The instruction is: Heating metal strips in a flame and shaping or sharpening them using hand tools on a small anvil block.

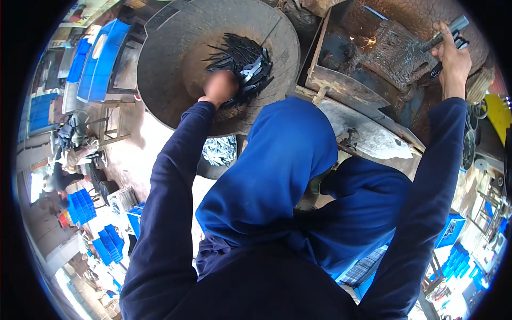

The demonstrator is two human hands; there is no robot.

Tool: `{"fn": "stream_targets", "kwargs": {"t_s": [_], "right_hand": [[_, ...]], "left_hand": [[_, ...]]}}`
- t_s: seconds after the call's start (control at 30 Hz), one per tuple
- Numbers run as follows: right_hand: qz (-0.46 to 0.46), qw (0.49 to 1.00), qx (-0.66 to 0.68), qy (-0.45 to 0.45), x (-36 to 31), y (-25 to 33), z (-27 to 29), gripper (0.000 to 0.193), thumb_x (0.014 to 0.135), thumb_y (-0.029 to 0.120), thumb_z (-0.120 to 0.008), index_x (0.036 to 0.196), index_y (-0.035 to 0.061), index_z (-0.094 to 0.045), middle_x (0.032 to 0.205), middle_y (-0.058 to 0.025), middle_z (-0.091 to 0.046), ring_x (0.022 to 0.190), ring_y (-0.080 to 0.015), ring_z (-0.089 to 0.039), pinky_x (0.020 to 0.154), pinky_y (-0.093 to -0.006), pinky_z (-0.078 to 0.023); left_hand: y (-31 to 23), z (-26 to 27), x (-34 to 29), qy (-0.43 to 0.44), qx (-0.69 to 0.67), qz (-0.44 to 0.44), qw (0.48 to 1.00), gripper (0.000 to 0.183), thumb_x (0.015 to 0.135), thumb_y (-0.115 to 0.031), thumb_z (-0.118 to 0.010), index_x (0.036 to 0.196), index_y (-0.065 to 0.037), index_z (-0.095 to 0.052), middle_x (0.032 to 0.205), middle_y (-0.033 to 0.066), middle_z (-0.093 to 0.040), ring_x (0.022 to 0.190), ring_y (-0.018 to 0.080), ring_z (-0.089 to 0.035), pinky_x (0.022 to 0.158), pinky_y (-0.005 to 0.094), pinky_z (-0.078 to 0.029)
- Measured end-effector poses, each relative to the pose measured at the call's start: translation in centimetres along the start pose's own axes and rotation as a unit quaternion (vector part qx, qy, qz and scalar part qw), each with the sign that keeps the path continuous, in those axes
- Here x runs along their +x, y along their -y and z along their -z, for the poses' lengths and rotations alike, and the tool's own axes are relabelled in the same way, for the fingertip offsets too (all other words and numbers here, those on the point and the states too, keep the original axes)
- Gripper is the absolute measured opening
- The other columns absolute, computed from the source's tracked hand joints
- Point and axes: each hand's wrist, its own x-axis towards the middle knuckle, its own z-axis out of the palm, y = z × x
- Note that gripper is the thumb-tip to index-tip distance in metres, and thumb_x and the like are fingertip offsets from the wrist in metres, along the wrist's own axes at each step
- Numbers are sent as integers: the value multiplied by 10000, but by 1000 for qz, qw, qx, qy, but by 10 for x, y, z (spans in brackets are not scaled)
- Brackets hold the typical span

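Observation:
My left hand [220, 88] is smeared, so its fingers cannot be read. It is inside a wide, shallow metal pan [170, 69], at the near edge of a heap of thin dark metal pieces [234, 50]. Several shinier silver pieces [252, 70] lie on the heap beside it. Over at the far right, my right hand [454, 60] is closed round a metal handle [457, 24] with a grey tube-like end. The handle's dark shaft runs toward a brown, grimy machine [397, 48]. A small orange spark [369, 41] glows on the machine.
A rusty metal trough [346, 82] edges the machine close to my knee. Below the pan, a round container [220, 152] holds shiny pieces. Blue bins [104, 58] and a wooden stool [114, 122] stand at left. A person [66, 178] is farther off at left.

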Motion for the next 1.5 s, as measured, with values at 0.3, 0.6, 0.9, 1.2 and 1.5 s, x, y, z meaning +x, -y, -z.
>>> {"fn": "stream_targets", "kwargs": {"t_s": [0.3, 0.6, 0.9, 1.2, 1.5], "right_hand": [[-12, 995, 93, 25, -11, 11, -1, 280, 952, 268, -728, 1039, 4, -759, 574, 35, -436, 510, -79, -404, 530, -260, -443], [-12, 995, 94, 25, -12, 11, -2, 307, 938, 278, -746, 1054, -6, -757, 579, 31, -451, 516, -75, -403, 528, -257, -444], [-20, 995, 96, 29, -11, 11, -3, 315, 936, 305, -745, 1032, 6, -767, 551, 35, -394, 505, -92, -419, 528, -261, -441], [17, 998, 66, 14, -3, -1, -2, 294, 926, 281, -742, 1035, 9, -715, 844, -40, -727, 486, -70, -489, 495, -251, -450], [26, 994, 110, -2, -7, 4, -7, 243, 915, 225, -749, 1036, 20, -698, 860, -29, -737, 485, -73, -554, 426, -235, -463]], "left_hand": [[3, 1, 3, -53, -100, 2, 994, 277, 879, -241, -707, 1094, -89, -621, 1016, 211, -708, 1003, 393, -681, 869, 483, -523], [5, -5, 7, -38, -110, 35, 993, 372, 881, -295, -718, 1161, -77, -607, 1072, 235, -702, 1069, 398, -666, 904, 462, -516], [10, -9, 12, -10, -105, 62, 992, 445, 862, -299, -711, 1232, -61, -648, 1154, 220, -701, 1137, 389, -647, 968, 438, -511], [15, 9, 11, -137, -205, -45, 968, 302, 944, -168, -589, 1212, -31, -582, 1114, 287, -664, 1077, 460, -623, 908, 472, -504], [-50, 70, -28, -100, -522, -73, 844, 99, 1002, -103, -436, 1032, -69, -524, 746, 38, -598, 602, 137, -571, 560, 281, -484]]}}
